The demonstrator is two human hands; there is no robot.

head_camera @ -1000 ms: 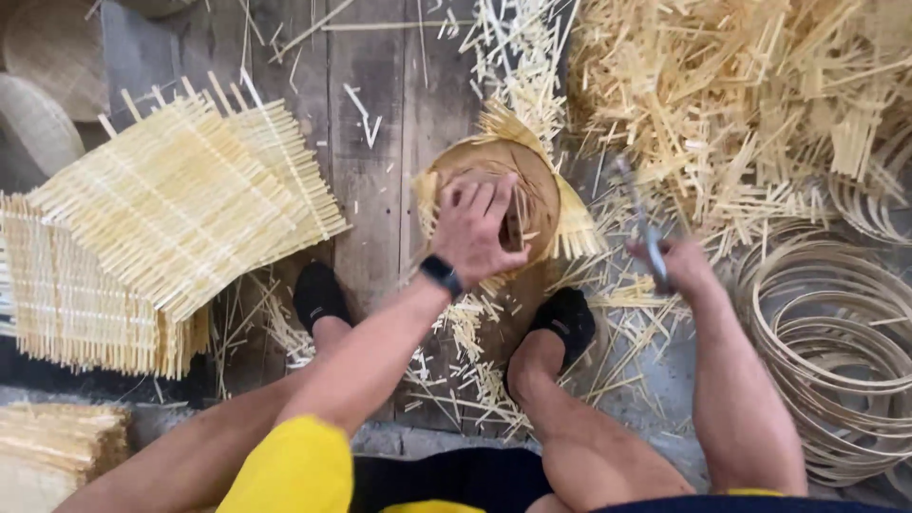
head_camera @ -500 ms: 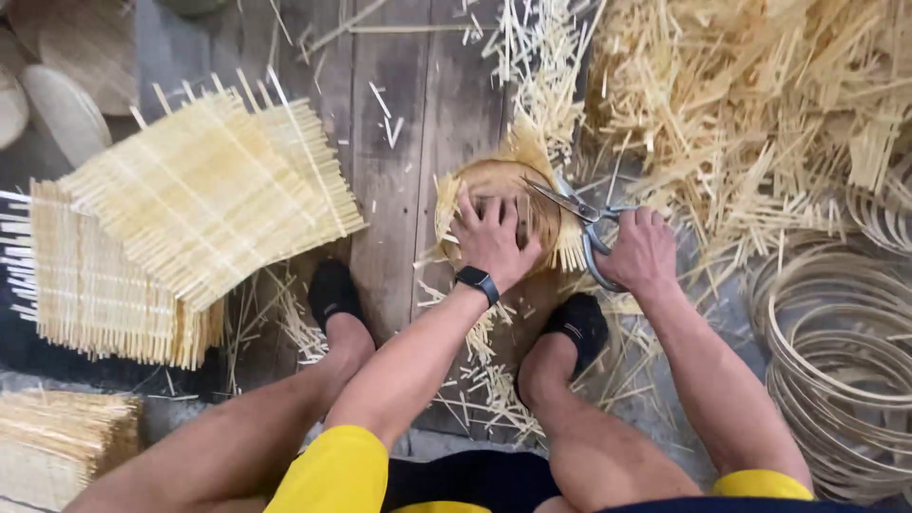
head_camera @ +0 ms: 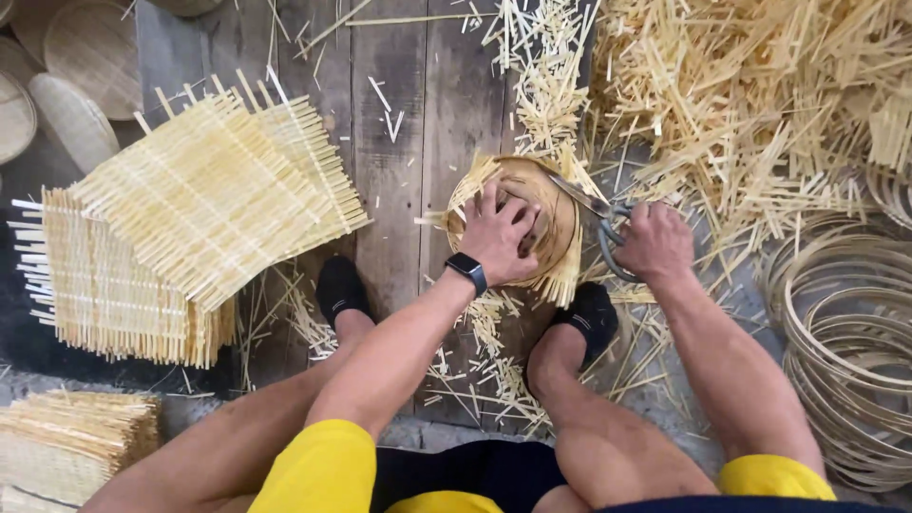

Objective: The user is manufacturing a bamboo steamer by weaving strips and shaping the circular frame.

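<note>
My left hand (head_camera: pixel 497 235), with a dark watch on its wrist, presses flat on a small round woven bamboo basket (head_camera: pixel 556 204) that lies on the wooden boards between my feet. Loose strip ends stick out around the basket's rim. My right hand (head_camera: pixel 654 242) grips a pair of metal scissors (head_camera: pixel 587 203), whose blades reach the basket's upper right rim. Both feet in black socks flank the basket.
Square woven bamboo mats (head_camera: pixel 204 195) are stacked at the left, with more at the bottom left (head_camera: pixel 71 442). Cut bamboo strips (head_camera: pixel 760 95) are heaped at the upper right. Coiled bamboo hoops (head_camera: pixel 845 332) lie at the right. Round woven trays (head_camera: pixel 66 57) sit at the top left.
My right hand has brought the scissors from the right side to the basket's rim. My left hand stays pressed on the basket.
</note>
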